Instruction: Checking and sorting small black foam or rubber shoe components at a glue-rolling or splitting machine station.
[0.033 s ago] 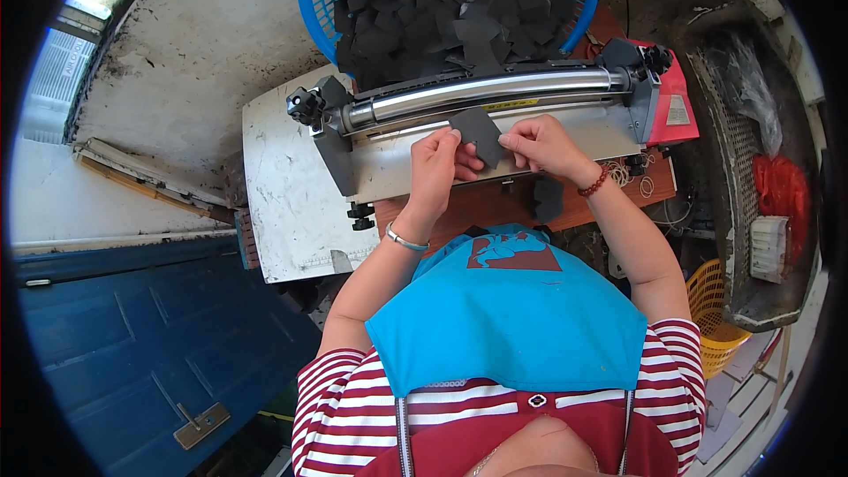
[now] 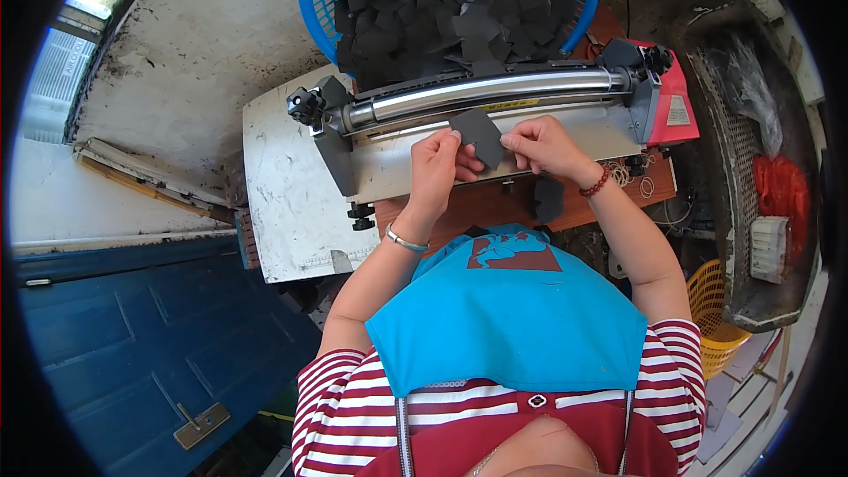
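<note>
My left hand (image 2: 433, 163) pinches the left side of a thin, dark grey flat piece (image 2: 481, 136) with angled corners, its fingers curled beneath the edge. At the right edge of the same piece, the thumb and fingertips of my right hand (image 2: 543, 147) are closed. Both hands hover over the front metal plate (image 2: 380, 163) of a roller machine. Behind them runs its shiny steel roller (image 2: 495, 88). Another dark piece (image 2: 548, 200) lies on the reddish wooden tabletop (image 2: 424, 215), nearer to my body.
Beyond the roller stands a blue basket (image 2: 313, 0) heaped with dark flat pieces (image 2: 424, 22). A white board (image 2: 291, 194) lies left of the machine, whose right end has a pink housing (image 2: 673, 93). String loops (image 2: 618, 175) lie at right; a yellow basket (image 2: 720, 336) sits lower down.
</note>
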Available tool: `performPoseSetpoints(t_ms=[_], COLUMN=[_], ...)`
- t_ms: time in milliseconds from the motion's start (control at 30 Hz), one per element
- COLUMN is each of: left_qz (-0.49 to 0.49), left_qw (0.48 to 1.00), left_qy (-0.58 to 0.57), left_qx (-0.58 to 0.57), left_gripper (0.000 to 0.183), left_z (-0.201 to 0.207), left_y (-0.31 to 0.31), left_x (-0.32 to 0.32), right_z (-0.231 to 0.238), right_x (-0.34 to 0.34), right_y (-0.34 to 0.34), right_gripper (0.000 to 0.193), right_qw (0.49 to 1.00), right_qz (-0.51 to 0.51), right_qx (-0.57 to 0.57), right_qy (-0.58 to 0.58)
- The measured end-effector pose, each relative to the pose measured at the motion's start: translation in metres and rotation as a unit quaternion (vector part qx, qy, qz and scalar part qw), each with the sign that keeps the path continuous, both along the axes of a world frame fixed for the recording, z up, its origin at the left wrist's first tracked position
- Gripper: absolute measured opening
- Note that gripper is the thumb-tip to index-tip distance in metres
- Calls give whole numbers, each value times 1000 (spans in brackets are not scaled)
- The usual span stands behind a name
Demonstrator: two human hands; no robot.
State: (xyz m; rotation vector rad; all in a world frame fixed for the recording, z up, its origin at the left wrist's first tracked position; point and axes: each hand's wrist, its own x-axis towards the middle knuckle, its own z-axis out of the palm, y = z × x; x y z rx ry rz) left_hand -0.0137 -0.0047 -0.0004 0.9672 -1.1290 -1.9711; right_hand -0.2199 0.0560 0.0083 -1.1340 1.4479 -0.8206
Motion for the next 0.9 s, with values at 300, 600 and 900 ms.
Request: performPoseSetpoints(t_ms=[300, 600, 900], left_qz=[-13, -2, 23], left_qw=[1000, 995, 999], left_qy=[17, 63, -32], left_qx=[8, 77, -26], left_gripper=[26, 23, 30], left_z=[-3, 1, -3], left_y=[1, 2, -2], left_x=[5, 9, 18], right_z=[4, 3, -9], right_x=[-7, 0, -28], right_y=[4, 8, 1], right_gripper=[27, 27, 29], right_qw=[1000, 999, 983], right_qz=[-1, -32, -84], right_qx=[12, -1, 90], right_qy=[-4, -19, 136])
